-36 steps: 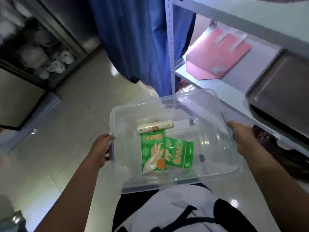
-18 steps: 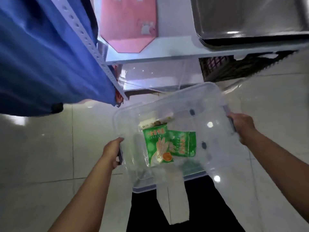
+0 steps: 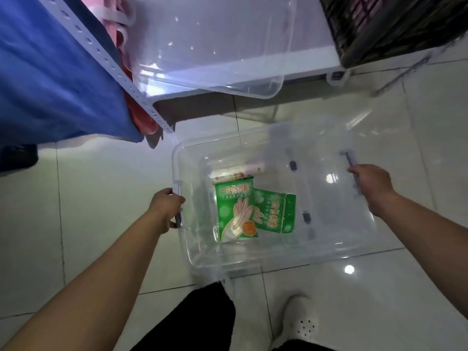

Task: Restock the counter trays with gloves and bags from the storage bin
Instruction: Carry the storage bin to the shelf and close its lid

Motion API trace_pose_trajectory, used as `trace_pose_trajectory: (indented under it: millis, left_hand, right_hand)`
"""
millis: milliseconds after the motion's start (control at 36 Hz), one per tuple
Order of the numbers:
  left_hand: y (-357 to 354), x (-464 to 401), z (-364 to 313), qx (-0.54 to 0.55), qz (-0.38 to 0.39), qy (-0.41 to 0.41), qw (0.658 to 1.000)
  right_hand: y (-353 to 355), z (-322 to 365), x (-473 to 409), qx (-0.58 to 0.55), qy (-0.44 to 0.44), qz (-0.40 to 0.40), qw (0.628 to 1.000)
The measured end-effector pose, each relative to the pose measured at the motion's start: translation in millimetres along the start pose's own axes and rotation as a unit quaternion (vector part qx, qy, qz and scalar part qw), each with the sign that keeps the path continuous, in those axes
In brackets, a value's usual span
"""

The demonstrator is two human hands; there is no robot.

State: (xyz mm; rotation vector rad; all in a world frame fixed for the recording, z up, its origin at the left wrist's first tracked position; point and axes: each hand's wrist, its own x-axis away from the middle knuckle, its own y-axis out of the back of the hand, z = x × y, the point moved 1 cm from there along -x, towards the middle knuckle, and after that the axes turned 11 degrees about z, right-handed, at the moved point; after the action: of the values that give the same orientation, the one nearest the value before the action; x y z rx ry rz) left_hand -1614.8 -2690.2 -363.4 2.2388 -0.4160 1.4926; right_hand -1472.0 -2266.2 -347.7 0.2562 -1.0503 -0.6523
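Observation:
A clear plastic storage bin is low over the tiled floor in front of my legs. My left hand grips its left handle and my right hand grips its right handle. Inside lie two green packs of disposable gloves: one with a hand picture, the other partly under it to the right. A white roll of bags lies just behind them.
A second clear bin sits on the lowest white shelf ahead. A dark basket stands at the upper right. Blue fabric hangs at the left by the perforated shelf post. My white shoe is below.
The bin has come down from beside the shelf to near the floor, both hands still on its handles. The view has tipped further downward.

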Motion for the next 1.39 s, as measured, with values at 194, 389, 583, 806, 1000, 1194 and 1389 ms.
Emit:
trace_pose_trajectory:
  millis: [194,389,583,806,1000,1194,1389]
  left_hand:
    - [-11,-94,3,-0.078,-0.03,-0.057,0.995]
    - [12,-133,-30,-0.218,0.004,-0.067,0.974]
    - [19,-135,-55,-0.287,0.001,-0.032,0.957]
    - [34,-132,-25,-0.223,-0.108,-0.195,0.949]
    - [40,-131,17,-0.222,-0.187,-0.215,0.933]
    - [37,-97,11,-0.197,-0.246,-0.29,0.904]
    - [5,-44,-9,-0.303,-0.238,-0.32,0.866]
  right_hand:
    - [-51,-45,-78,-0.016,0.081,-0.008,0.997]
    - [-91,-30,-81,0.214,0.205,-0.136,0.945]
    - [-189,90,-66,0.289,0.514,-0.113,0.8]
    - [-228,162,-81,0.434,0.452,-0.17,0.761]
    - [-214,149,-86,0.515,0.418,-0.187,0.724]
    - [-183,123,-71,0.463,0.489,-0.238,0.7]
    - [-103,103,-18,0.44,0.603,-0.241,0.62]
